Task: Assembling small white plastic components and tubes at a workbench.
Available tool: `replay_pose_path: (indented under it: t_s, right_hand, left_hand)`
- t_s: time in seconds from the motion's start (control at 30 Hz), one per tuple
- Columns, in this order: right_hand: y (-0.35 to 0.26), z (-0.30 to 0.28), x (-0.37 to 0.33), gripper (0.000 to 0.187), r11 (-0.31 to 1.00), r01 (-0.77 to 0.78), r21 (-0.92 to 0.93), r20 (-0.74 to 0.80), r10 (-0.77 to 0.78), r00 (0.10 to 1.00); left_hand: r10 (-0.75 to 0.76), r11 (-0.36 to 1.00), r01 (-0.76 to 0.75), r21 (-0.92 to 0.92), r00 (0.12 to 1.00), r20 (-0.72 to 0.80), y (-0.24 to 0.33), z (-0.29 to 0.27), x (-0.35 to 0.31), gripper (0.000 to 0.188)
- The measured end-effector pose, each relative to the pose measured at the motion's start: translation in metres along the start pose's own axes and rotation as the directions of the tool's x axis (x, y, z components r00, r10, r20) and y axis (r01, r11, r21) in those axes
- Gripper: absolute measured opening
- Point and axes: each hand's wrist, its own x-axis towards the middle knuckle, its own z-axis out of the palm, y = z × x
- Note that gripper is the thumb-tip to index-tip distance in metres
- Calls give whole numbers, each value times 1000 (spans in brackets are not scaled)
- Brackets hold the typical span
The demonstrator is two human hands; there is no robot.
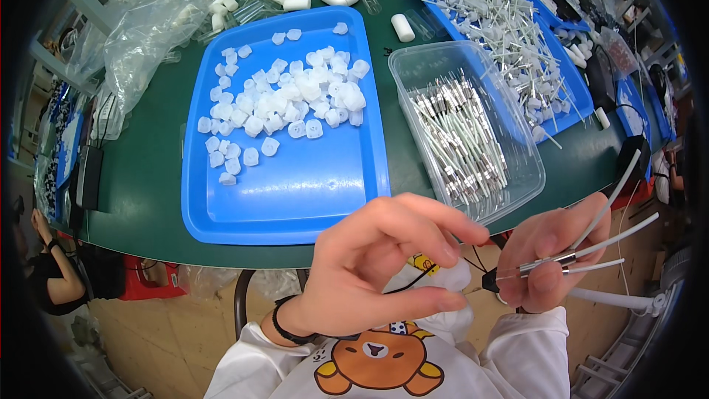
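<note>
My right hand (526, 266) is closed around a few thin white tubes (617, 238) with shiny metal collars, their pale ends fanning out to the right. Fine wire-like tips point from them toward my left hand (369, 262). That hand is held in front of the blue tray, thumb and fingers apart with nothing between them. Beyond it, the blue tray (295, 210) carries many small translucent white caps (299, 92). A clear plastic box (528, 177) just beyond my right hand holds a heap of similar metal-collared tubes (461, 137).
At the back right, another blue tray (580, 100) is piled with white stems on caps (509, 37). Clear tubes and white cylinders (297, 4) cover the far side of the green table (140, 177). A plastic bag (140, 44) lies at left. Another person's arm (63, 273) shows at far left.
</note>
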Motion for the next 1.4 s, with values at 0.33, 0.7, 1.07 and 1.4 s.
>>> replay_pose_path:
  t_s: [0.33, 0.7, 1.07, 1.4]
  right_hand:
    - [-5, -4, 3, 16, 998, 66, 7, 275, -66, 959]
    - [11, -13, 12, 33, 893, 444, 71, 549, -407, 730]
    - [12, -9, 11, 33, 847, 531, 19, 560, -449, 696]
    - [-3, -6, 3, 17, 939, 275, -206, 459, -155, 875]
  left_hand:
    - [98, 993, -101, 65, 994, 57, -5, 6, -1, 39]
    - [213, 960, -235, 151, 966, 150, -9, -1, 1, 32]
    - [214, 966, -228, 124, 970, 115, -9, 1, -1, 31]
    - [319, 935, -321, 152, 947, 36, -14, 2, -3, 25]
